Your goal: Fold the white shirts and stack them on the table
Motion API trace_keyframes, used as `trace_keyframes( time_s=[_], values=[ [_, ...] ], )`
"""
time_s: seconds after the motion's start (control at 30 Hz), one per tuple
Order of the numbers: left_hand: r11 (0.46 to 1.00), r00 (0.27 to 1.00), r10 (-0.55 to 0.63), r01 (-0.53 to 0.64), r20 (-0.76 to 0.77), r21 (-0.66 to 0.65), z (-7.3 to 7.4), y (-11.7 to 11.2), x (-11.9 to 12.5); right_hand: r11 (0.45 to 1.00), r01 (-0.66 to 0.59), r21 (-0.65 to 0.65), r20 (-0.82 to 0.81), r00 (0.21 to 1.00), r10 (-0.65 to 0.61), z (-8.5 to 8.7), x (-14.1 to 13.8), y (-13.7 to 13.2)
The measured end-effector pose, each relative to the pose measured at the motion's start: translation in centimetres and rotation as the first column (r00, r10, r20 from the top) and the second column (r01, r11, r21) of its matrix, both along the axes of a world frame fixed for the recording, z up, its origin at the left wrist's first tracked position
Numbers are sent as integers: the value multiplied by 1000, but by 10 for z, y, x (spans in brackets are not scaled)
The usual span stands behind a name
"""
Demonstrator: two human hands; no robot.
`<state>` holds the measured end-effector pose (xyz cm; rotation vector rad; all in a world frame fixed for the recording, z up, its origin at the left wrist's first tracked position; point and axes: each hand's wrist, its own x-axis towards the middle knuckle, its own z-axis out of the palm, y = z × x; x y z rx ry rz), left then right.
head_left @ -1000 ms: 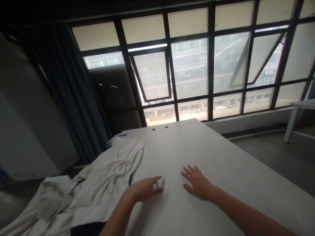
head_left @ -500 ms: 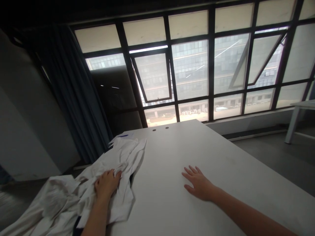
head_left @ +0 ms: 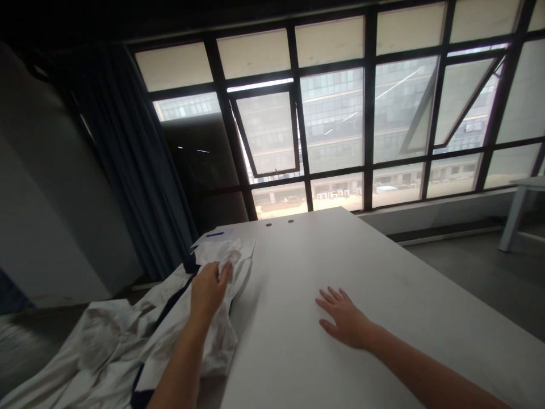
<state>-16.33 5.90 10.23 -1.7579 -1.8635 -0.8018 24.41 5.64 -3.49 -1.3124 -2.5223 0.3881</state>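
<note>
The white navy-trimmed garment (head_left: 106, 341) is gathered in the left hand (head_left: 208, 289) — soft, light cloth, best held by its bunched fold; the right hand (head_left: 343, 321) is kept well apart, laid open on the white table (head_left: 289, 284).

One head-worn view looks forward and down from just behind the left hand (head_left: 208, 291) and right hand (head_left: 346, 321), facing the windows (head_left: 332, 120) beyond them.

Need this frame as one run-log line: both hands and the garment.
left hand: grips white garment with navy trim | right hand: open, flat on white table | garment: crumpled
</note>
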Motion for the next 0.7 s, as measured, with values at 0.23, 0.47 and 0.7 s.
trace_keyframes(
  time_s=[0.23, 0.47, 0.7],
  values=[
    [917, 945, -315, 278, -88, -287, -63, -17, 105, 1000, 10, 29, -58, 998, -9, -9, 0, 1],
    [504, 579, -814, 663, -48, -554, -97, -69, 195, 978, -51, 202, -367, 922, 124, 1, 6, 3],
    [595, 675, -736, 602, -60, -533, -76, -74, 185, 929, -354, 112, -102, 925, 365, 10, -9, -13]
  ],
)
